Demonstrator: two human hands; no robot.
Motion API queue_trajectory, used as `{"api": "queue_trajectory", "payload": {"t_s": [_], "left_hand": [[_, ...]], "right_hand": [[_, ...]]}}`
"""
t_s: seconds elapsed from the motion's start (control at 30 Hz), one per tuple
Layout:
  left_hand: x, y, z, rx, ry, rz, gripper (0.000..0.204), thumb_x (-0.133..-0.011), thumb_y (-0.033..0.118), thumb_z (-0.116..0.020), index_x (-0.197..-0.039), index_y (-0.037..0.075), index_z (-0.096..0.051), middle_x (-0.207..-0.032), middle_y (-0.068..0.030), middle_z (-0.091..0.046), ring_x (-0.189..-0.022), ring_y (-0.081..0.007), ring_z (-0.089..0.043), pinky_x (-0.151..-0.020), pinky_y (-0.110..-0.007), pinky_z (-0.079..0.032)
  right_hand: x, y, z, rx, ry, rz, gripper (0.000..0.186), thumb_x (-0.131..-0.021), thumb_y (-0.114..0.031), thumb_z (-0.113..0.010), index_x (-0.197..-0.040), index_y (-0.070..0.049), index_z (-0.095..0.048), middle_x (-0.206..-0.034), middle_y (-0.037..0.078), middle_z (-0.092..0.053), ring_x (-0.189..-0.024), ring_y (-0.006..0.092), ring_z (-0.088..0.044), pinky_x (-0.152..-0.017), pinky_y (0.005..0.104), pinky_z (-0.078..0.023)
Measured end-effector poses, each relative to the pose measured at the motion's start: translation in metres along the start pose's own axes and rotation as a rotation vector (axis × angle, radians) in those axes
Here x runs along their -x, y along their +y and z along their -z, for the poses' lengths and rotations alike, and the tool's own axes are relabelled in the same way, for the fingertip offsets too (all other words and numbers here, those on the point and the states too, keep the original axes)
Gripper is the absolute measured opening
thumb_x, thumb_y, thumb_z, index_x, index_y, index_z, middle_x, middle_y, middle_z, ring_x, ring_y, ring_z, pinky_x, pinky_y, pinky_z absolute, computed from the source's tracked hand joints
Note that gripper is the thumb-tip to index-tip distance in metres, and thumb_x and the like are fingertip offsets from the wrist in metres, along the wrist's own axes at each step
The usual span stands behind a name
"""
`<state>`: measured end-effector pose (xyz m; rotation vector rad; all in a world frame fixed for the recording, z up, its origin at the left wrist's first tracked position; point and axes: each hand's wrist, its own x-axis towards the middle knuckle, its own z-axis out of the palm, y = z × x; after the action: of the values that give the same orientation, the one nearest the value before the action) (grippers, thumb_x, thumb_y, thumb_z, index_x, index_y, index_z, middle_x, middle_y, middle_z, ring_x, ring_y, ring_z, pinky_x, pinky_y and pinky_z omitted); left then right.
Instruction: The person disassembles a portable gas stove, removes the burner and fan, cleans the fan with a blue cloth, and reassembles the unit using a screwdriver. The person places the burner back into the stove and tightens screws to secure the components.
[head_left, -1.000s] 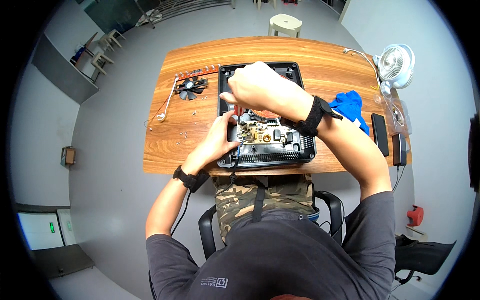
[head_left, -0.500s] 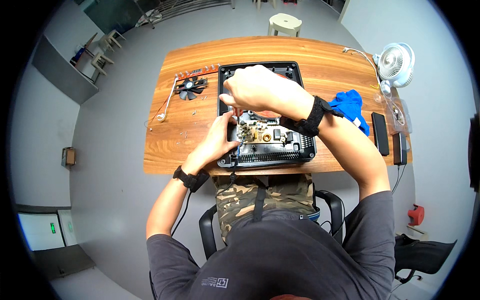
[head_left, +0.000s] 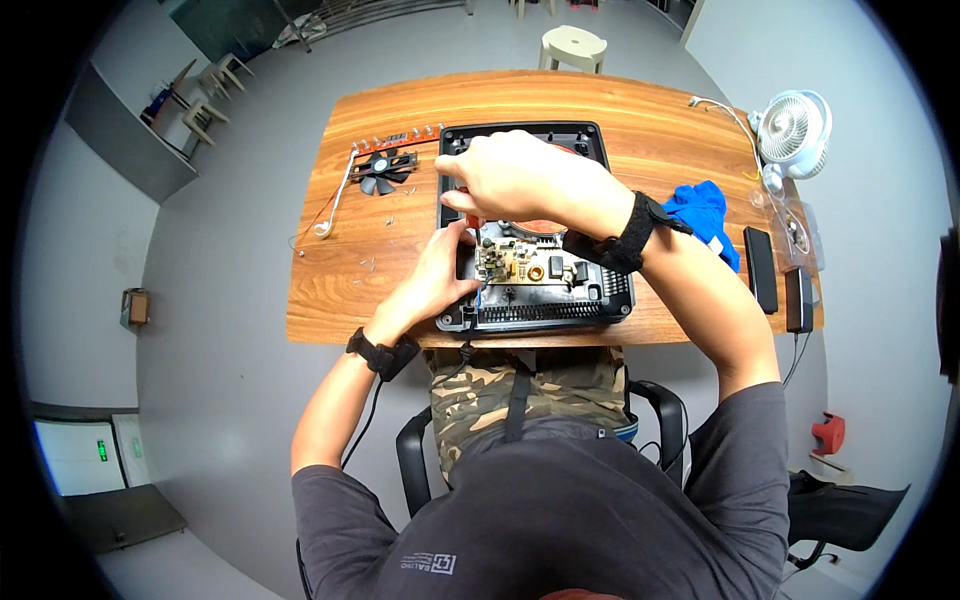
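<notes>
My right hand (head_left: 500, 178) is closed round the red handle of a screwdriver (head_left: 474, 222), whose shaft points down at the upper left corner of a circuit board (head_left: 522, 262). The board lies in the opened black housing of an induction cooker (head_left: 612, 318). With thumb and fingers spanning the board's left end, my left hand (head_left: 440, 270) grips it there. A round copper-coloured coil (head_left: 540, 228) shows partly behind the board, mostly hidden under my right hand and forearm. The screwdriver's tip is too small to make out.
Left of the housing lie a black fan (head_left: 381, 172), a red strip board (head_left: 395, 142) with a white cable and several loose screws (head_left: 368, 264). To the right are a blue cloth (head_left: 700, 215), a black oblong case (head_left: 760, 268), a clear plastic box (head_left: 798, 228) and a white desk fan (head_left: 792, 132).
The fingers of my right hand have shifted slightly on the screwdriver's handle, reaching a little further left. My left hand stays where it was on the board.
</notes>
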<state>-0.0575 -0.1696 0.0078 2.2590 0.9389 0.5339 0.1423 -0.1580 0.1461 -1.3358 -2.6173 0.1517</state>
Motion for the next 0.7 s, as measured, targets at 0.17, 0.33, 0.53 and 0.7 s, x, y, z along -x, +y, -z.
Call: {"api": "queue_trajectory", "payload": {"t_s": [0.17, 0.33, 0.53, 0.7], "left_hand": [[-0.002, -0.001, -0.001, -0.008, -0.025, 0.006, 0.076, -0.071, 0.005, -0.082, -0.136, -0.002, -0.044, -0.122, -0.0182, -0.062, -0.124, -0.0383, -0.053, -0.109, -0.046, -0.042], [-0.001, -0.002, 0.0, -0.016, -0.024, -0.01, 0.077, -0.071, 0.005, -0.082, -0.137, 0.0, -0.044, -0.124, -0.0185, -0.061, -0.123, -0.0377, -0.054, -0.109, -0.045, -0.043], [-0.001, -0.009, -0.006, -0.035, 0.012, -0.02, 0.079, -0.072, 0.006, -0.082, -0.14, 0.0, -0.042, -0.123, -0.0175, -0.061, -0.122, -0.0369, -0.055, -0.108, -0.045, -0.044], [-0.001, -0.006, -0.004, -0.025, -0.014, -0.01, 0.079, -0.073, 0.006, -0.082, -0.14, 0.0, -0.042, -0.123, -0.0176, -0.06, -0.122, -0.0368, -0.055, -0.108, -0.045, -0.044]], "right_hand": [[-0.001, -0.007, -0.002, 0.1, 0.05, -0.103, 0.039, -0.093, -0.034, -0.062, -0.077, -0.001, -0.074, -0.073, 0.02, -0.071, -0.073, 0.0377, -0.073, -0.07, 0.0463, -0.059], [0.004, 0.006, 0.003, 0.07, -0.007, -0.069, 0.037, -0.094, -0.034, -0.062, -0.097, 0.002, -0.067, -0.075, 0.019, -0.07, -0.073, 0.0399, -0.071, -0.069, 0.0482, -0.058], [0.003, 0.007, -0.008, 0.047, 0.066, 0.015, 0.035, -0.096, -0.035, -0.061, -0.096, 0.0, -0.066, -0.072, 0.019, -0.069, -0.071, 0.0397, -0.07, -0.067, 0.0487, -0.057], [0.004, -0.005, 0.007, 0.064, -0.003, -0.108, 0.039, -0.093, -0.034, -0.06, -0.079, 0.002, -0.067, -0.066, 0.021, -0.067, -0.065, 0.0394, -0.069, -0.064, 0.0488, -0.057]]}}
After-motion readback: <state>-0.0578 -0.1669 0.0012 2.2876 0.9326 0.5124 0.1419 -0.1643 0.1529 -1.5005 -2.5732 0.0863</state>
